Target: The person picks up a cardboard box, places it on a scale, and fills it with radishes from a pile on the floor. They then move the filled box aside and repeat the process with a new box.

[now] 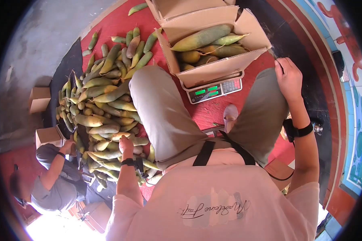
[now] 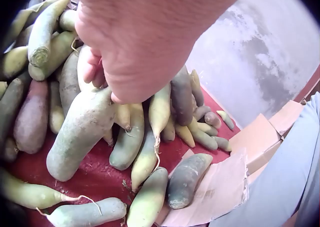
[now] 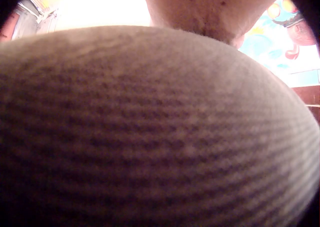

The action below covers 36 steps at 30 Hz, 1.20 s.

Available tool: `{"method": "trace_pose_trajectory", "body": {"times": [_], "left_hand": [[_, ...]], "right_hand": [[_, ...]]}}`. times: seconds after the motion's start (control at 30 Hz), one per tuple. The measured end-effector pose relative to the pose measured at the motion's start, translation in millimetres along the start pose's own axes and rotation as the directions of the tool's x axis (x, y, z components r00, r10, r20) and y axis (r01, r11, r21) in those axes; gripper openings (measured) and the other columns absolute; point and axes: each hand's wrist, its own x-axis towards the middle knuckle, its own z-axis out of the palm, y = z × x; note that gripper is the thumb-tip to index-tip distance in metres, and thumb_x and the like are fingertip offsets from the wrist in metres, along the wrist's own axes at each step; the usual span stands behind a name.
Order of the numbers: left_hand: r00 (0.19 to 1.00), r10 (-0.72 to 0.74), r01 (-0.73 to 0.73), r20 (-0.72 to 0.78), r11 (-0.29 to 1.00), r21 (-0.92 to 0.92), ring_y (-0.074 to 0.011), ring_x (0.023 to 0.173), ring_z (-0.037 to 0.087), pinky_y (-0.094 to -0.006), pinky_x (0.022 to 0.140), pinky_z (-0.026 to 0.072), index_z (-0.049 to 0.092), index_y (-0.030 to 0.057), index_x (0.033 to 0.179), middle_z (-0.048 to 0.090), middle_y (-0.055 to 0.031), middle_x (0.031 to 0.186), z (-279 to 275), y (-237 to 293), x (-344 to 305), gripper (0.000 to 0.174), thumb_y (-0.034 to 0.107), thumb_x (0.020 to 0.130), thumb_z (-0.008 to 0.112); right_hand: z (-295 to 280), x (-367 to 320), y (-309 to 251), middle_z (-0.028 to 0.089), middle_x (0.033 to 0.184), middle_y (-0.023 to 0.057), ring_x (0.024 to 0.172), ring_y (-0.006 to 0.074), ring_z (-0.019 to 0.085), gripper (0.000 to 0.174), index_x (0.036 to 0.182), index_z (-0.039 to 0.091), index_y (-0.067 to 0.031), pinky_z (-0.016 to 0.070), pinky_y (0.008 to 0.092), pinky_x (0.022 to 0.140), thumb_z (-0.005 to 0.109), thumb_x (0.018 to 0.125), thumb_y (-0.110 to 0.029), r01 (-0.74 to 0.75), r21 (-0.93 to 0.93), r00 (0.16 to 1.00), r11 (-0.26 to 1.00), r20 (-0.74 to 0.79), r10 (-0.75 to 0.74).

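Observation:
My left hand is over the heap of green radishes beside my left thigh. In the left wrist view its fingers curl round the narrow end of a thick, pale green radish, whose blunt end points down and away. Other radishes lie close around it, some darker, some with thin root tails. My right hand rests on my right knee with loosely bent fingers and holds nothing. Grey-green trouser cloth fills most of the right wrist view, hiding the fingers; part of the hand shows above it.
Between my knees a cardboard box of large radishes stands on a digital scale with lit green displays. At the left another person sits beside the heap. Small cartons stand behind it. Red sheeting covers the floor.

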Motion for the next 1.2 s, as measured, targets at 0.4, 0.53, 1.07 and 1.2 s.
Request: {"method": "trace_pose_trajectory", "body": {"times": [0.4, 0.53, 1.07, 1.2], "left_hand": [[0.996, -0.070, 0.069, 0.047, 0.997, 0.020, -0.0293, 0.096, 0.060, -0.0371, 0.081, 0.0490, 0.044, -0.0001, 0.111, 0.059, -0.0182, 0.103, -6.5, -7.3, -21.0, 0.035, 0.019, 0.083, 0.052], [0.989, -0.136, 0.137, 0.056, 0.990, -0.016, -0.0294, 0.093, 0.061, -0.0373, 0.079, 0.0496, 0.045, 0.0010, 0.111, 0.061, -0.0174, 0.100, -4.4, -10.9, -21.5, 0.033, 0.018, 0.083, 0.053], [0.997, -0.030, 0.035, 0.071, 0.996, -0.080, -0.0314, 0.091, 0.061, -0.0399, 0.078, 0.0487, 0.040, 0.0030, 0.108, 0.061, -0.0193, 0.097, 12.7, -6.9, -23.4, 0.029, 0.021, 0.086, 0.046], [1.000, -0.009, 0.015, 0.028, 0.973, -0.229, -0.0325, 0.089, 0.061, -0.0405, 0.078, 0.0483, 0.045, 0.0037, 0.103, 0.061, -0.0190, 0.095, 10.3, -4.7, -25.5, 0.025, 0.022, 0.086, 0.047]], "right_hand": [[-2.3, -1.6, -1.2, 0.055, 0.076, 0.0137, 0.068, 0.0317, 0.055, 0.006, 0.083, 0.056, -0.0001, 0.0449, 0.0351, 0.061, 0.056, 0.081, -0.005, -0.002, 0.038, 1.000, 0.999, 0.010, 0.001], [-2.2, -1.1, -1.0, 0.055, 0.076, 0.0136, 0.067, 0.0319, 0.055, 0.005, 0.083, 0.055, -0.0004, 0.0447, 0.0354, 0.061, 0.055, 0.081, -0.005, -0.001, 0.025, 1.000, 1.000, 0.013, 0.001], [-1.1, 2.0, -6.4, 0.056, 0.076, 0.0116, 0.068, 0.0305, 0.056, 0.005, 0.080, 0.055, -0.0032, 0.0459, 0.0365, 0.061, 0.056, 0.080, -0.008, -0.009, -0.005, 1.000, 1.000, 0.019, 0.009], [-1.2, 1.7, -5.7, 0.056, 0.075, 0.0117, 0.068, 0.0303, 0.056, 0.005, 0.079, 0.055, -0.0031, 0.0458, 0.0366, 0.061, 0.057, 0.079, -0.007, -0.001, -0.004, 1.000, 1.000, 0.014, 0.001]]}}
